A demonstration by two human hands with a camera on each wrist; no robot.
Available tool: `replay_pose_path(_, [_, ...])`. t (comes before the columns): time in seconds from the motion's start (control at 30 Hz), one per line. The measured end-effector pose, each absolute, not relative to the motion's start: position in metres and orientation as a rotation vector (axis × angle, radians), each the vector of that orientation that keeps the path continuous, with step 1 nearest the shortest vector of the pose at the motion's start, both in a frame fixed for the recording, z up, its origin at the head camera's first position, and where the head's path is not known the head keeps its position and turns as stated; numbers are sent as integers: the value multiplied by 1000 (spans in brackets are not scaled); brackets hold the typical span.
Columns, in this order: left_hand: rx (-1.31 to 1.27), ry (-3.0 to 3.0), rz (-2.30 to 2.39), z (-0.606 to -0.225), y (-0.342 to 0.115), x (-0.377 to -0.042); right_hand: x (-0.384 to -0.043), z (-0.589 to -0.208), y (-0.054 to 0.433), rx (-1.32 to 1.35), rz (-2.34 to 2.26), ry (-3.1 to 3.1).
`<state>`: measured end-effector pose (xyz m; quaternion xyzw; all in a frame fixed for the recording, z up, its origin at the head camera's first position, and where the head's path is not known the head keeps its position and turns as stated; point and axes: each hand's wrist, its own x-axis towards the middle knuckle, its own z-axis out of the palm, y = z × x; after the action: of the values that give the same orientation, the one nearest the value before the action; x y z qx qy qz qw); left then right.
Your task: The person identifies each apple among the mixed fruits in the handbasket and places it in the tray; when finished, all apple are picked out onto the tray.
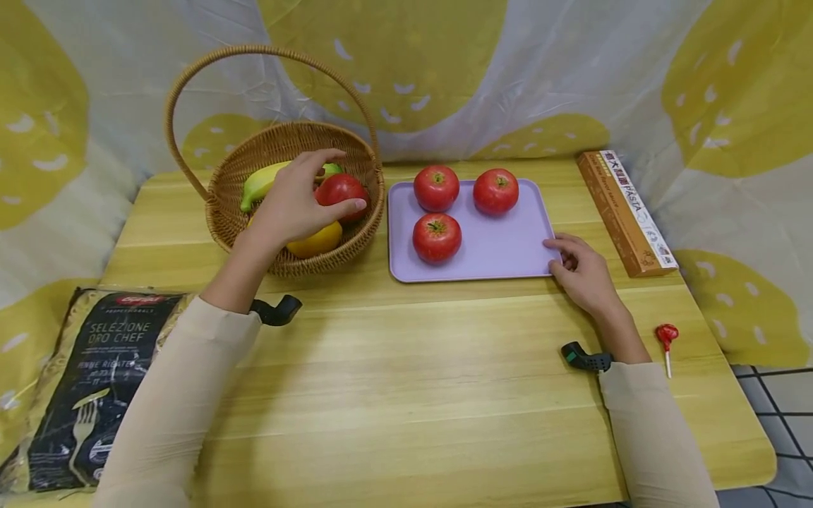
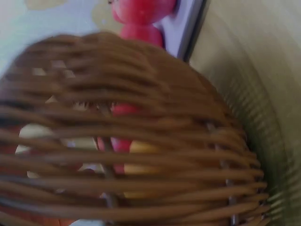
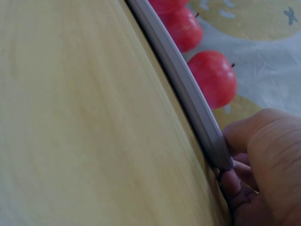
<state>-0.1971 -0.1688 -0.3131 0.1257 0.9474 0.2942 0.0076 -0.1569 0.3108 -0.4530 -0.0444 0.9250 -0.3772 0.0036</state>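
Observation:
In the head view my left hand [image 1: 295, 201] reaches over the wicker basket [image 1: 311, 266], thumb and fingers spread apart. Between them shows a red apple [image 1: 344, 192], partly covered by the thumb; a firm hold on it is not visible. Bananas [image 1: 262, 185] and a yellow-orange fruit [image 1: 317, 241] lie in the basket beneath that hand. At its right end, the lilac tray [image 1: 495, 250] has its rim pinched by my right hand [image 1: 581, 275]. Three red apples [image 1: 437, 238] sit on the tray. Only blurred wicker weave [image 2: 127, 165] fills most of the left wrist view, hiding the left hand's fingertips.
A pasta box [image 1: 625, 212] stands right of the tray. Nearer the right table edge lies a red lollipop [image 1: 667, 335]. A dark bag of penne [image 1: 101, 374] is at the left, beside the left sleeve. The basket's tall handle [image 1: 273, 51] arches above it.

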Motion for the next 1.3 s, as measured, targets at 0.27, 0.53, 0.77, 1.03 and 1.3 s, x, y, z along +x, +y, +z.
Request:
replay_pose_path(0.27, [322,2901,809,-315,-175,-210,-158,-454,310,-132,-1199,2900])
replay_pose_path(0.53, [302,2883,782,-321,-176,-216,-157,-452,309,-125,-1199,2886])
replay_pose_path(0.77, [308,2854,756,-326,-177,-219,-157,-452,309,-131,-1199,2890])
replay_pose_path(1.03, [312,2814,717,-328,-175,-225,-157,-452,310,-124,-1188,2890])
replay_pose_path(1.3, [295,2753,668,-330,-174,-228,-158,-451,311,-124,-1188,2889])
